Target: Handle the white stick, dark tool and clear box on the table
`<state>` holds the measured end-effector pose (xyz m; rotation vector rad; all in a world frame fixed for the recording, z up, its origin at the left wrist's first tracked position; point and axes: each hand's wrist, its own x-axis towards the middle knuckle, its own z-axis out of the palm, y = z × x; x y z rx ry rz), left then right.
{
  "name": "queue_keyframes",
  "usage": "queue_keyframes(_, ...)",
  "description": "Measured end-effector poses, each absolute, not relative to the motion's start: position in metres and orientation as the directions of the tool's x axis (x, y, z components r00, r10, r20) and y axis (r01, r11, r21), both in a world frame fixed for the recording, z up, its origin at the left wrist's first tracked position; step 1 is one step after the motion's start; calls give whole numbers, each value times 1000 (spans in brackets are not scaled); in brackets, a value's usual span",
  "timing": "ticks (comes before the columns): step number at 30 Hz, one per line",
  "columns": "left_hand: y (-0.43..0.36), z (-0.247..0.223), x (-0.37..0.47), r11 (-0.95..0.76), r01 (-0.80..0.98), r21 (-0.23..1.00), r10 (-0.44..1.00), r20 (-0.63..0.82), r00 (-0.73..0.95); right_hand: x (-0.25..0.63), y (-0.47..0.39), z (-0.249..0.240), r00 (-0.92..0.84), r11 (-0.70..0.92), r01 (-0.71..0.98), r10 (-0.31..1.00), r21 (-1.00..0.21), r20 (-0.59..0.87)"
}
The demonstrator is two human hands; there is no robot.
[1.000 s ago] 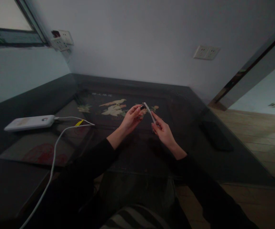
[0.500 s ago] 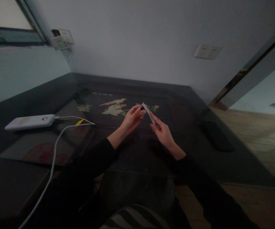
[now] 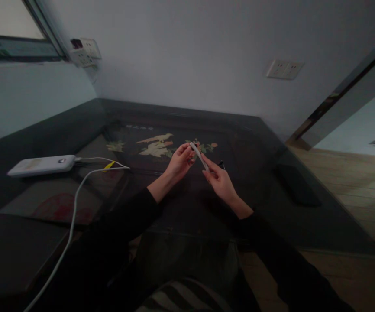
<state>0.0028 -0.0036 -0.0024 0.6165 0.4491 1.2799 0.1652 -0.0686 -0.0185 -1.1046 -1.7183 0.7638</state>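
A slim whitish stick-like item [image 3: 199,155] slants between my hands above the dark table [image 3: 187,203]. My right hand [image 3: 220,180] is closed round its lower end, and a small dark piece [image 3: 221,164] sticks out behind those fingers. At the item's upper end, my left hand [image 3: 179,162] pinches something small and dark, too small to make out. Under the glass beyond my hands, a picture of pale birds [image 3: 156,145] and flowers shows.
At the left lies a white power bank [image 3: 43,165] with a white cable [image 3: 74,208] bearing a yellow tag [image 3: 109,166]. A flat black object [image 3: 297,185] rests at the right. Wall sockets [image 3: 285,69] are behind the table.
The whitish item and my right fingers have shifted slightly left, so its upper end now meets my left fingertips. My left hand has hardly moved.
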Motion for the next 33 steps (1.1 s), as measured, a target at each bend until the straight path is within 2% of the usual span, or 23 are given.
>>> queue_keyframes(15,-1,-5,1,167,-719,675,969,23,247,171,-64,-20,-100,417,419,904,-807,416)
queue_keyframes(24,-3,-2,1,163,-712,683,971,15,238,169,-68,-20,-120,422,426,903,-800,412)
queue_keyframes(28,-4,-1,2,142,-725,674,973,38,227,167,-69,-20,-159,397,376,918,-837,364)
queue_keyframes(33,-2,-2,1,111,-721,684,976,61,207,162,-72,-21,-231,318,215,935,-923,268)
